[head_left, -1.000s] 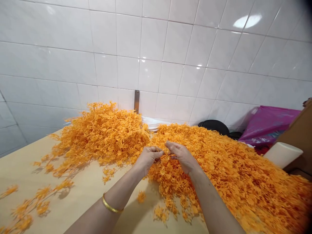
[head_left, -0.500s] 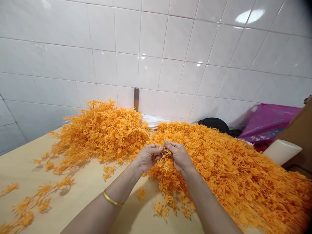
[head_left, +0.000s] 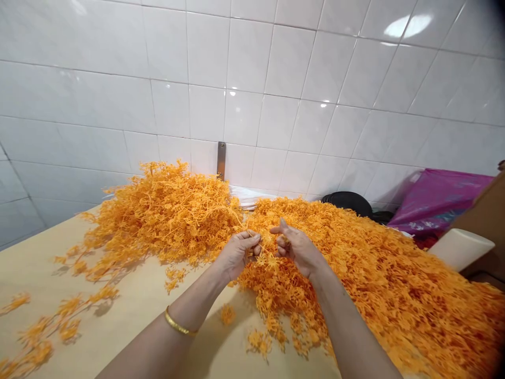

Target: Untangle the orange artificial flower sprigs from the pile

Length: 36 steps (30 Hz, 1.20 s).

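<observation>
My left hand (head_left: 238, 253) pinches an orange sprig (head_left: 270, 261) between thumb and fingers – it sits in front of the big heap (head_left: 379, 279) on the table (head_left: 209, 326). My right hand (head_left: 300, 252) is half curled just beside it – whether gripping anything, I can't tell.

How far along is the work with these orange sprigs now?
Probably partway, though I cannot tell which pile is finished. Possibly done: the left pile of tangled strands. In hand: an orange sprig at the left hand, the right hand nearby. Possibly left: the larger right heap.
</observation>
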Tool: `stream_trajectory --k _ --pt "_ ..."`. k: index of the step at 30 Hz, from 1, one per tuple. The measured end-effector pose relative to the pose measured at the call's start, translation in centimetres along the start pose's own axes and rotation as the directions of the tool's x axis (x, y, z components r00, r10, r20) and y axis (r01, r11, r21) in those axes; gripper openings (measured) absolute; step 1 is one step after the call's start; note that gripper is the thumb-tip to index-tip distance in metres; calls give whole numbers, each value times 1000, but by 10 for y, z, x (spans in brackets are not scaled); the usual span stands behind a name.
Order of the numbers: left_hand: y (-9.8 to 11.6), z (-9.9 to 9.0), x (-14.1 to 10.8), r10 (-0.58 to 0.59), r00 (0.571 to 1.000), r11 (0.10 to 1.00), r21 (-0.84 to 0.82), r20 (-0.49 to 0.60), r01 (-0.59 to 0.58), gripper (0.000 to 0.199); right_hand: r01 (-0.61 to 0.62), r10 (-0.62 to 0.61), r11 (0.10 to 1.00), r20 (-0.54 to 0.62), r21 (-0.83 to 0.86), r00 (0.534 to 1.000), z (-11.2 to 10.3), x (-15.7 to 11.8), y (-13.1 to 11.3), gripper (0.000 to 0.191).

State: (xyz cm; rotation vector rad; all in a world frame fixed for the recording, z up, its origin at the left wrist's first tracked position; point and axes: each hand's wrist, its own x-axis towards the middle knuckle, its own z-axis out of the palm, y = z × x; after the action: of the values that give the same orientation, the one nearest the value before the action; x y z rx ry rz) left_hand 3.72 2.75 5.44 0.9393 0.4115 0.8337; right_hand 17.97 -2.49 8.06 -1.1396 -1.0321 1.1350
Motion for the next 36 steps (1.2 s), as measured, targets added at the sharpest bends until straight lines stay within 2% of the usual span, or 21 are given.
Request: stream_trajectory --k 3,5,8,10,12,16,21,23,25,26,27,29,31,32,36 --pt "-1 0 0 28 1000 999 33 -7 -28 17 100 -75 978 138 -186 988 9 -1 6 29" --pt "-3 1 -1 39 999 998 54 3 -39 18 192 -159 951 152 -241 976 13 0 10 29" --pt "-6 5 -3 32 998 998 56 47 -35 21 285 -293 927 2 -243 956 15 3 14 31" --pt "-7 9 -5 34 997 999 39 75 -37 22 308 -336 927 -106 -214 936 15 5 16 31" --pt "-6 12 -6 50 995 998 17 90 -52 21 307 -335 938 -190 -164 923 15 7 17 32" --pt "-4 16 -7 76 991 997 -41 115 -71 21 275 -259 961 -347 -5 901 21 9 17 31" --pt "-2 23 -11 94 989 994 -64 111 -88 21 329 -263 942 -455 71 851 34 11 17 31" --pt "0 28 -14 121 988 991 -72 98 -115 21 327 -247 940 -475 93 844 28 9 11 29" --pt "5 32 -18 157 984 985 -81 83 -150 21 304 -181 941 -539 147 822 9 5 -1 25" --pt "8 34 -20 179 981 981 -88 70 -172 20 291 -133 939 -588 183 798 -4 2 -9 21" --pt "11 35 -21 200 979 976 -96 49 -195 19 321 -85 913 -655 250 751 -18 -1 -18 21" --pt "14 36 -22 226 974 968 -108 -16 -226 18 419 -135 874 -707 244 694 -40 -7 -34 19" --pt "12 33 -19 203 976 970 -116 -82 -212 16 422 -204 886 -657 191 726 -47 -11 -43 13" --pt "10 31 -17 175 979 975 -120 -107 -188 15 399 -220 901 -614 170 758 -45 -12 -43 12" --pt "5 22 -10 123 981 977 -154 -152 -146 15 210 -129 963 -397 169 909 -24 -6 -29 24"
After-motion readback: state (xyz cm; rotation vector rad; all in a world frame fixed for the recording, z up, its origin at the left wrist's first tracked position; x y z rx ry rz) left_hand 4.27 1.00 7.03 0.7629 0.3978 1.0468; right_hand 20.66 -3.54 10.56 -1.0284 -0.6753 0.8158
